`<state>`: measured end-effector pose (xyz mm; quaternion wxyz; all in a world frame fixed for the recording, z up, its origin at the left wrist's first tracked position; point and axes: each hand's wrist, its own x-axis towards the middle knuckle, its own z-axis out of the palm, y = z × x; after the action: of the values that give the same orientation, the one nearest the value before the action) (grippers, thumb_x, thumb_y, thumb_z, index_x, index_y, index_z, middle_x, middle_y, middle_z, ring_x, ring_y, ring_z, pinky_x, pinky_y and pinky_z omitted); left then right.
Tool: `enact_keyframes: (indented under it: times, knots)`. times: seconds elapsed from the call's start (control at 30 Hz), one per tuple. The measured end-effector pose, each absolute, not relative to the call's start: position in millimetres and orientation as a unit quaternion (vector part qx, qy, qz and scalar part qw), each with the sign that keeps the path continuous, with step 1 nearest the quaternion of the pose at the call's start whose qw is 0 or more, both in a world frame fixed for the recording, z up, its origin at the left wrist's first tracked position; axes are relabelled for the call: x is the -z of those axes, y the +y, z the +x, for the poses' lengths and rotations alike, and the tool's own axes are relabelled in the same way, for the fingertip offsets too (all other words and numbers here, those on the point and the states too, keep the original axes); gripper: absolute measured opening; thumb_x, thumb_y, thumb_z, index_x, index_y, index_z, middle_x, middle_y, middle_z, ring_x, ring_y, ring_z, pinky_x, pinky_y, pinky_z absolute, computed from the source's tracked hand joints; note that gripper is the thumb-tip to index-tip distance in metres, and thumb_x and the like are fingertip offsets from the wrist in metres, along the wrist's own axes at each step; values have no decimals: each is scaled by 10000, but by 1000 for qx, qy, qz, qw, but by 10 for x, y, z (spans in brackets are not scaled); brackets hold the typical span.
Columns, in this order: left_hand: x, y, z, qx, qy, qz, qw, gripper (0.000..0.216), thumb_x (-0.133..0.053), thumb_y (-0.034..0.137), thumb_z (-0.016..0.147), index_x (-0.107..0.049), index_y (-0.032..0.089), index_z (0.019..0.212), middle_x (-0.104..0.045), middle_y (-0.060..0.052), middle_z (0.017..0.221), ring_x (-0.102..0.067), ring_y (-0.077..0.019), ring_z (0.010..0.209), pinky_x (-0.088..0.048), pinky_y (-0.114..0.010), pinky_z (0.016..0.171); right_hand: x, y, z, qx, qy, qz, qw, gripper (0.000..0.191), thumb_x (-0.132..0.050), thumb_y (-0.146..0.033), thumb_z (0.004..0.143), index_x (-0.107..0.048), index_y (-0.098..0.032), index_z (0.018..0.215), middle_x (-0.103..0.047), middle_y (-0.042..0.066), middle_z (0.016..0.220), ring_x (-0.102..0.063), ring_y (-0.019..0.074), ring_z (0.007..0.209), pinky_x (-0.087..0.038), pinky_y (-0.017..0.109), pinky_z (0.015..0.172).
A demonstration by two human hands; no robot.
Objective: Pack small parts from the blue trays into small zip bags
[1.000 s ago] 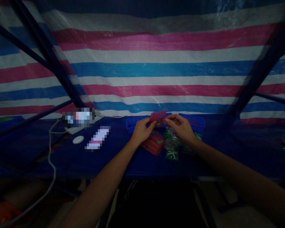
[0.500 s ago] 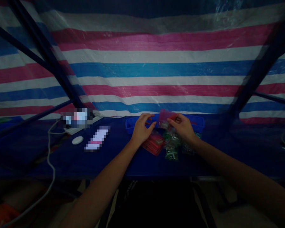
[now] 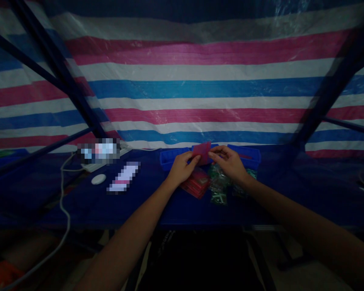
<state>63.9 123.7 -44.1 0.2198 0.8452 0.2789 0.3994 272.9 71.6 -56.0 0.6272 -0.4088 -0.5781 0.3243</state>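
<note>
A small pink plastic bag (image 3: 202, 152) is held up above the blue table. My left hand (image 3: 182, 166) pinches its lower left side between thumb and fingers. At the bag's right edge, the thumb and fingertips of my right hand (image 3: 230, 163) are closed on the plastic. Below my left hand lies a pile of red-pink bags (image 3: 196, 185), some with a pale item inside. Clear packets with green contents (image 3: 219, 197) lie beside that pile, partly under my right hand.
Blue trays (image 3: 167, 161) stand behind my hands against the striped sheet. To the left on the table (image 3: 157, 208) are a white round object (image 3: 98, 179), a blurred phone-like thing (image 3: 124, 177) and a power strip with a white cable (image 3: 67, 210). Dark metal posts flank both sides.
The pink bag has moved left from my right hand to my left, which has closed on it. My right hand now touches only its right edge.
</note>
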Motion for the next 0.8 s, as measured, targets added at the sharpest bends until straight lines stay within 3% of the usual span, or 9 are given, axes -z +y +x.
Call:
enact_keyframes:
  times: [0.17,0.33,0.53,0.8]
  knots:
    - [423,1217,639,-388,248,843,278,338,-543,420,1021,-736,225,1220,-754,-74,1208,-705,-247,1088,-546,-390,970,582,733,2758,-311,-569,-396,651,534,-867,-458,737,-655,-256,1184,-714,60,1145,-688,226,1031,-579,382,932]
    - [425,1193,639,-347,240,869,259,302,-633,408,966,-757,229,1176,-769,-77,1157,-717,-260,1047,-546,-403,952,578,717,2760,-370,-592,-389,602,343,-837,-516,748,-738,-227,905,-763,33,930,-717,244,887,-581,426,914]
    - [424,1220,638,-381,261,835,299,271,-671,411,939,-744,208,1103,-778,-74,1089,-728,-235,959,-560,-390,904,576,770,2826,-351,-531,-395,662,350,-833,-530,750,-738,-238,917,-759,19,890,-706,217,841,-581,386,877]
    - [440,1297,630,-422,257,792,357,316,-669,438,942,-722,188,1127,-767,-90,1088,-722,-225,964,-575,-382,880,538,797,2895,-352,-542,-381,662,401,-862,-528,714,-702,-234,935,-761,30,921,-710,220,854,-587,393,872]
